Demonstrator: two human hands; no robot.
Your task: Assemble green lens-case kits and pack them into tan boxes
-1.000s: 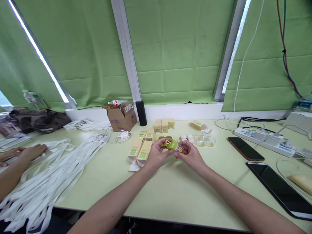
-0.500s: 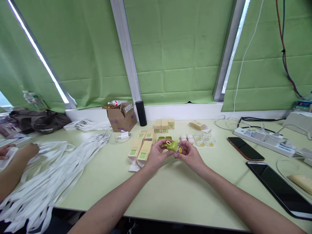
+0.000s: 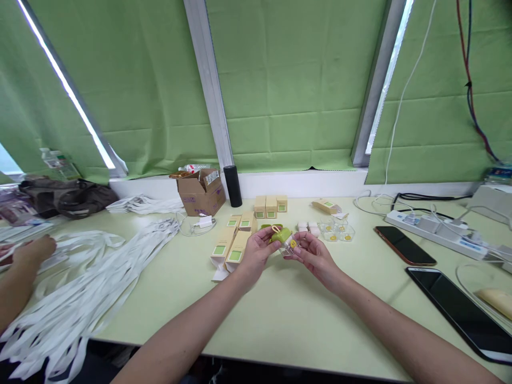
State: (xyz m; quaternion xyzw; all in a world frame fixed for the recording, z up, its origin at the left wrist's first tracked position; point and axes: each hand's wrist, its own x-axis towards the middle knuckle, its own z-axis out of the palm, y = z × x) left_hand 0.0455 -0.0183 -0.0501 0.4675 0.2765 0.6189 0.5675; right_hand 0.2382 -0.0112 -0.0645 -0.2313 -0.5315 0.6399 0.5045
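Note:
My left hand (image 3: 254, 256) pinches a small green case with a yellow loop (image 3: 282, 233) just above the table (image 3: 280, 309). Against its right side my right hand (image 3: 314, 255) holds a small clear plastic cup with a yellow dot (image 3: 292, 244). Both hands are closed around these pieces and meet at the table's middle. Tan boxes with green labels (image 3: 232, 247) lie just left of my left hand. More clear cups (image 3: 338, 231) and small white blocks (image 3: 309, 228) sit behind my right hand.
White straps (image 3: 92, 277) cover the table's left, where another person's hand (image 3: 34, 250) rests. A cardboard box (image 3: 201, 192) and black cylinder (image 3: 232, 186) stand at the back. Two phones (image 3: 404, 245) (image 3: 460, 309) and a power strip (image 3: 436, 230) lie to the right.
My hands have lifted slightly and the clear cup now sits closer against the green case. The other person's hand at the left has drawn back over the straps.

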